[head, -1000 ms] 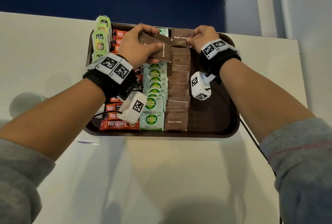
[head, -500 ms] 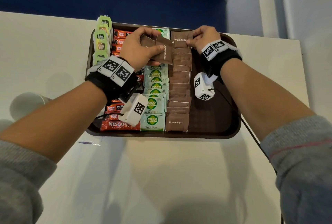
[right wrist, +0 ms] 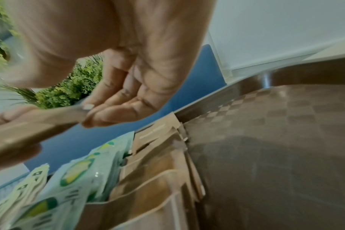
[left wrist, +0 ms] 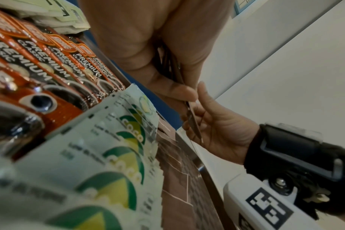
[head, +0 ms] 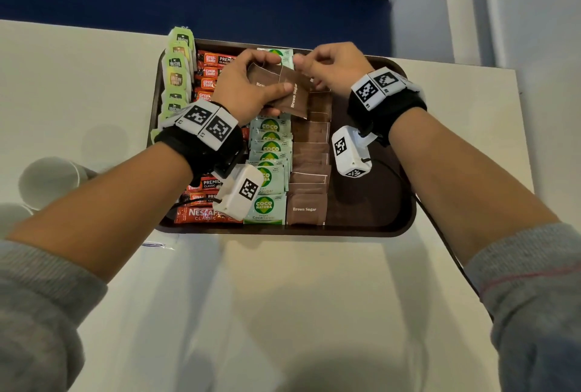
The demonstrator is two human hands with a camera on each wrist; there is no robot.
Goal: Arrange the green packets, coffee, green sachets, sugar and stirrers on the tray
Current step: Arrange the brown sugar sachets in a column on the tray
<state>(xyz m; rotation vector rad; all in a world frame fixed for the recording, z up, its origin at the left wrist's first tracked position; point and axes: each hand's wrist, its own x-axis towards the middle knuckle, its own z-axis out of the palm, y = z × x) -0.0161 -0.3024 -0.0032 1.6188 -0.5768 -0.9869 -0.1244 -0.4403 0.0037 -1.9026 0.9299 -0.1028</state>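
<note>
Sugar packets (head: pixel 284 93), light and floppy, fan from your left hand (head: pixel 243 86); your right hand (head: pixel 330 66) pinches one's top edge.

Grey sleeves (head: pixel 534 297) pushed up both forearms, thin red line across the right one. Black strap (head: pixel 388 107) round each wrist, topped with white blocks printed with black square-code markers. White camera box (head: pixel 349 152) hung under each strap, marker on its faces, thin black cable (head: pixel 440 234) trailing back from it. Screws on the right mount (left wrist: pixel 280 182).
</note>
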